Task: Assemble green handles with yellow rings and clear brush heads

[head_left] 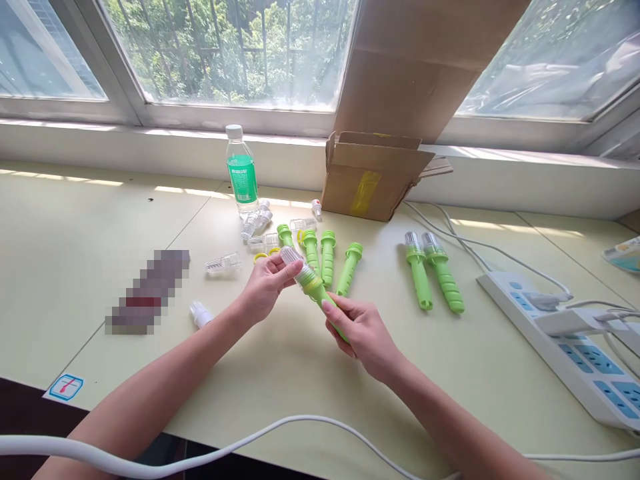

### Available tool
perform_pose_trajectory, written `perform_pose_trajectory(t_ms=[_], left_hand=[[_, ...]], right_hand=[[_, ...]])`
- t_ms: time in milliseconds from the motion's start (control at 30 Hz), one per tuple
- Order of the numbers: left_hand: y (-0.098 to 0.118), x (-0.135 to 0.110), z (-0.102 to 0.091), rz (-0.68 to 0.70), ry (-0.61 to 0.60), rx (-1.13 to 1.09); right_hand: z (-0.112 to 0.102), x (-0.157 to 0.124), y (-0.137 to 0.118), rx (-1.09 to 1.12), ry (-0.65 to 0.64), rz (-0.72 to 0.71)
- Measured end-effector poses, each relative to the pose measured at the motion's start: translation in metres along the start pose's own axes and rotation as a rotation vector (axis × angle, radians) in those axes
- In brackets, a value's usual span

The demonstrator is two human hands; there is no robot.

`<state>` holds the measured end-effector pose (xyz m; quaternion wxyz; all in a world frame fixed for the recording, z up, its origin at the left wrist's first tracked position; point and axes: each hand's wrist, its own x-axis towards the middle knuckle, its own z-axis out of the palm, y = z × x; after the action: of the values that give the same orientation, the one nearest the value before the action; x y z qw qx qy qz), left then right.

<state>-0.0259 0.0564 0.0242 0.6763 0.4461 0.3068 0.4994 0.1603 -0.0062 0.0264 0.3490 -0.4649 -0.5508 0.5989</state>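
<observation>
Between my hands, tilted, is a green tube-shaped handle (315,289) with a clear ribbed cap (289,255) on its upper end. My left hand (270,283) pinches the clear cap between thumb and fingers. Lower down, my right hand (363,333) is wrapped round the green handle, hiding its bottom end. Just beyond, several bare green handles (328,257) with threaded tops lie on the table, some with yellow rings (261,257) near them. Loose clear caps (223,264) are scattered to the left, and a whitish cap (201,313) lies by my left forearm.
Two capped green handles (419,273) lie to the right, near a white power strip (560,347) with plugs. A water bottle (242,170) and a cardboard box (373,180) stand by the window. One white cable (240,443) crosses the front; a blurred-out object (150,290) lies left.
</observation>
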Motion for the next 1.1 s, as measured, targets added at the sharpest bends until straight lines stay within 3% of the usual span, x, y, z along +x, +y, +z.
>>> perform_pose_trajectory(t_ms=[100,233,367,467,533,600,700,767,867,1100], left_hand=[[0.005,-0.001,0.0,0.021,-0.04,-0.034],[0.007,-0.002,0.002,0.038,-0.039,-0.027],[-0.001,-0.001,0.004,0.035,0.029,0.027],[-0.005,-0.001,0.006,0.006,0.072,0.074],[-0.007,-0.002,0.007,-0.011,0.083,0.078],[-0.007,-0.003,0.009,-0.014,0.081,0.066],[-0.007,-0.004,0.011,0.002,0.091,0.029],[-0.007,-0.005,0.011,0.01,0.08,0.005],[-0.009,-0.004,0.01,-0.004,0.06,-0.004],[-0.008,-0.003,0.004,-0.016,0.053,-0.008]], right_hand=[[-0.004,0.001,-0.006,0.35,-0.206,0.226],[-0.004,0.004,-0.003,0.389,-0.2,0.194],[-0.004,0.009,0.009,-0.03,0.042,-0.042],[-0.008,0.012,0.021,-0.573,0.362,-0.381],[-0.012,0.012,0.027,-0.91,0.506,-0.589],[-0.015,0.012,0.029,-1.156,0.6,-0.727],[-0.015,0.011,0.03,-1.33,0.653,-0.801],[-0.012,0.011,0.031,-1.284,0.623,-0.768],[-0.005,0.008,0.029,-0.993,0.468,-0.618],[0.002,0.0,-0.002,-0.037,0.01,0.001]])
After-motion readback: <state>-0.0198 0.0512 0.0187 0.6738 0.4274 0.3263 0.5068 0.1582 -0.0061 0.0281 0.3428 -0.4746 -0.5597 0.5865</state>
